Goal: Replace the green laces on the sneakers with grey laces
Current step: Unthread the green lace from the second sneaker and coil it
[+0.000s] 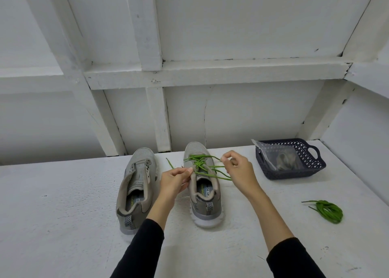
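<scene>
White boards back a white table point(63, 204) holding two grey sneakers. The right sneaker point(205, 202) reads "ORY FO" on its insole. A dark basket point(315, 168), far right, holds a clear bag point(277, 155) of what may be grey laces. The left hand point(175, 178) and right hand point(236, 168) each pinch the green lace point(202, 164) loosened over that sneaker. The left sneaker point(134, 185) is unlaced; a coiled green lace point(328, 211) lies near right.
</scene>
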